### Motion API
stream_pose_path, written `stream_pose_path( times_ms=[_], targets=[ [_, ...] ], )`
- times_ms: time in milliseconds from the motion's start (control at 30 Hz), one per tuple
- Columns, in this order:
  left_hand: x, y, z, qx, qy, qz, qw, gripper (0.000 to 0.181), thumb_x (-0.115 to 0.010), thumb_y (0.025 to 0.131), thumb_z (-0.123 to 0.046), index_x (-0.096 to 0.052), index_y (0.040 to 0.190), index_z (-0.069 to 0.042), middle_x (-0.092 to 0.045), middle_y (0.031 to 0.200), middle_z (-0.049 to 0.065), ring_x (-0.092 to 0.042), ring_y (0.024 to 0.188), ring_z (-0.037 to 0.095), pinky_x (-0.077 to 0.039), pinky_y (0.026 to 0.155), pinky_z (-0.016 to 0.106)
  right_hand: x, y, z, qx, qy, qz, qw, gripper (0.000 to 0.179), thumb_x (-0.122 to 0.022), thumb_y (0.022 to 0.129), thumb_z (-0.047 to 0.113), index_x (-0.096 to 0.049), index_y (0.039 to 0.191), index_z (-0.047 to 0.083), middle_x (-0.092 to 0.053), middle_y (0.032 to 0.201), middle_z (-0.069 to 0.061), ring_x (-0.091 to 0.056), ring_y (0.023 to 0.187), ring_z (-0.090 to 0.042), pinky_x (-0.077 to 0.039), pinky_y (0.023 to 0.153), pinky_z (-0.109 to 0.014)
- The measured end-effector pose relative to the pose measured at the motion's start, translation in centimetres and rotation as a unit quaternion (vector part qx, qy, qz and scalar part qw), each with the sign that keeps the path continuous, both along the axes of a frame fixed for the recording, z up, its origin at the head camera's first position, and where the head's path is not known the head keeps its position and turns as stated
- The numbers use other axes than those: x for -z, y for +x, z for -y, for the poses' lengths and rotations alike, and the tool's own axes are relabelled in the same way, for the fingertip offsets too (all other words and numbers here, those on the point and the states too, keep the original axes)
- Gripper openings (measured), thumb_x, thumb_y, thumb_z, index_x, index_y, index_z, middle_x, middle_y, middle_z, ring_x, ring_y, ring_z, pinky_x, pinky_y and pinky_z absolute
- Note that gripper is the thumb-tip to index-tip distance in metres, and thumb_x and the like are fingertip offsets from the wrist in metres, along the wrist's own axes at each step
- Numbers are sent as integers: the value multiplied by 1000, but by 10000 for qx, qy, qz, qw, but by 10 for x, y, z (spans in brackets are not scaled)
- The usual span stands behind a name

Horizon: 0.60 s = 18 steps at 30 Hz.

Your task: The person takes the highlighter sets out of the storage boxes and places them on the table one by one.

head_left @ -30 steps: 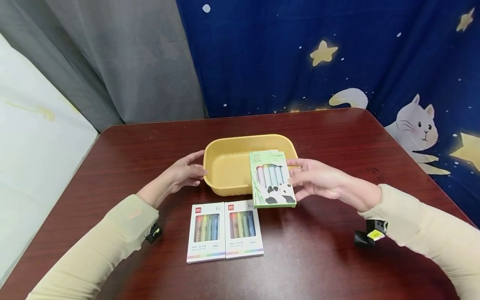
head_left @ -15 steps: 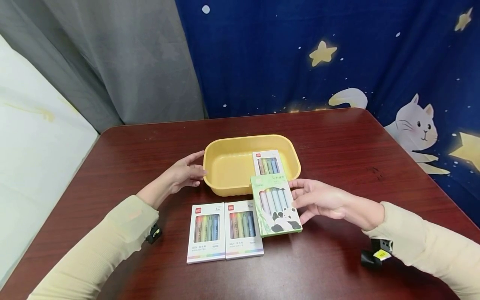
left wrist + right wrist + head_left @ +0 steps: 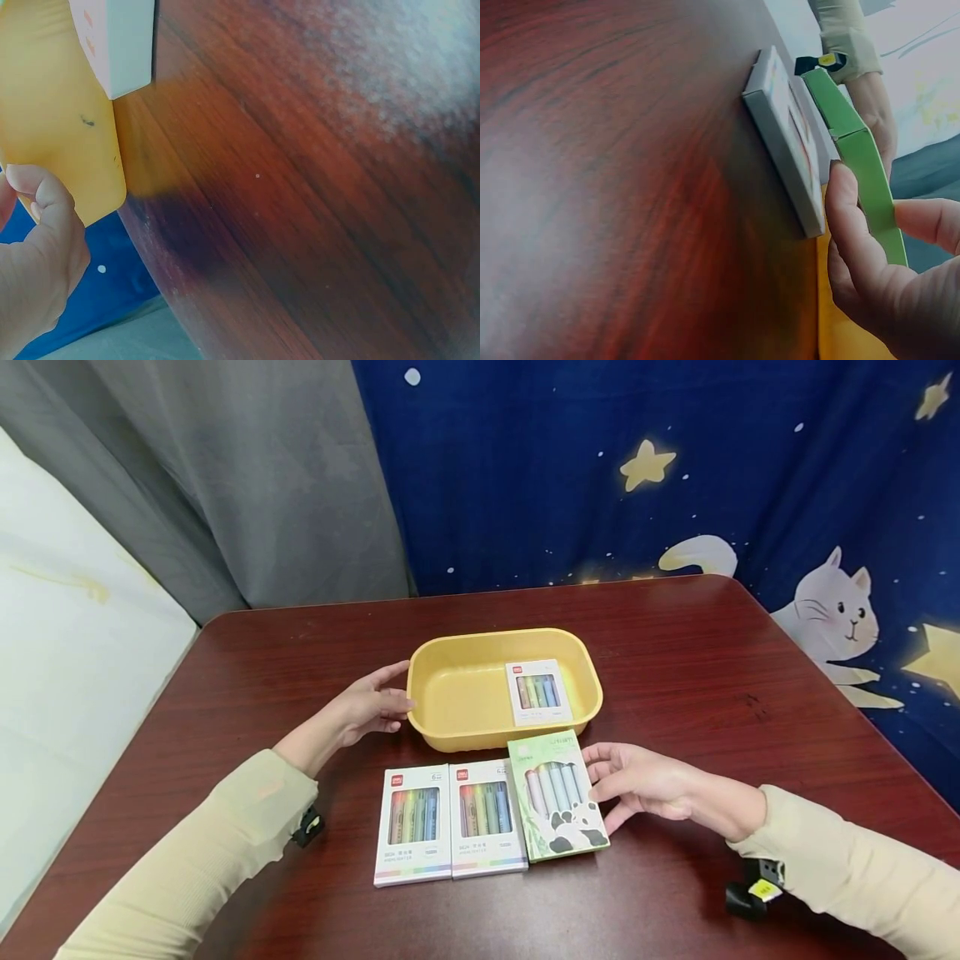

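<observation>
Box of pale-green cardboard (image 3: pixel 558 802), flat and oblong, panda on the front, and you have it by the edge in your bare right hand (image 3: pixel 637 783)! Your fingers pinch its right long side, pressing opposite faces across the thickness; the right wrist view shows that plainly. So the box lies to the left of those fingers, its bulk reaching beyond the tips.

Watch the long axis: it runs away from you, far end leaning a touch left, crosswise to the long, round-cornered yellow tray (image 3: pixel 465 693), plastic by the look of it. That far end sits right by the tray's near wall, toward the right. Which hand is nearer? Your right, no contest. Your bare left hand (image 3: pixel 367 706) is over at the tray's left end, fingers touching it; whether they pinch the rim, I can't tell.

And look left! A flat white cardboard box with a clear window (image 3: pixel 490 818) lies on the dark red-brown wood-grain table (image 3: pixel 637 902), a matching white box (image 3: pixel 414 825) beside it, a third white box (image 3: pixel 537 693) in the tray's right half. Your green edge just overlaps its neighbour; touching or clear, I can't say. Everything turns, I'd judge, on that slight slant against the white edge, and your right-side grip controls it.
</observation>
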<state>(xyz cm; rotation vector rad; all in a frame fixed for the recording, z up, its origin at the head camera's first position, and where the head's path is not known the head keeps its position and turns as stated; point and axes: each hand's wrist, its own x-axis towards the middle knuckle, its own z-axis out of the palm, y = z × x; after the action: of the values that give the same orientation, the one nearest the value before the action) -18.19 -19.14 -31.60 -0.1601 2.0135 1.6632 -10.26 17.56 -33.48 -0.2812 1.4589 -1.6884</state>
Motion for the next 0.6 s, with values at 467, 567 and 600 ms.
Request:
stream_pose_path(
  times_ms=[467, 567, 600],
  targets=[
    [-1, 0, 0, 17, -15, 1, 10000, 72, -56, 89, -5, -18, 147, -25, -52, 117, 16, -57, 72, 13, -50, 61, 21, 14, 3, -3, 116, 539, -154, 9984, 49, -52, 78, -6, -25, 119, -12, -61, 95, -11, -63, 82, -23, -53, 67, -46],
    [-1, 0, -1, 16, -27, 18, 10000, 72, -56, 89, -5, -18, 147, -25, -52, 118, 17, -57, 71, 12, -49, 60, 21, 16, 3, -3, 124, 600, -149, 9980, 49, -51, 78, -7, -25, 119, -13, -62, 94, -11, -63, 81, -22, -53, 66, -47],
    [-2, 0, 0, 14, -35, 21, 10000, 72, -56, 89, -5, -18, 147, -25, -51, 118, 17, -56, 71, 12, -49, 60, 21, 16, 3, -3, 132, 626, -141, 9979, 49, -51, 78, -7, -25, 119, -13, -62, 94, -11, -63, 81, -22, -53, 66, -47]
  ],
)
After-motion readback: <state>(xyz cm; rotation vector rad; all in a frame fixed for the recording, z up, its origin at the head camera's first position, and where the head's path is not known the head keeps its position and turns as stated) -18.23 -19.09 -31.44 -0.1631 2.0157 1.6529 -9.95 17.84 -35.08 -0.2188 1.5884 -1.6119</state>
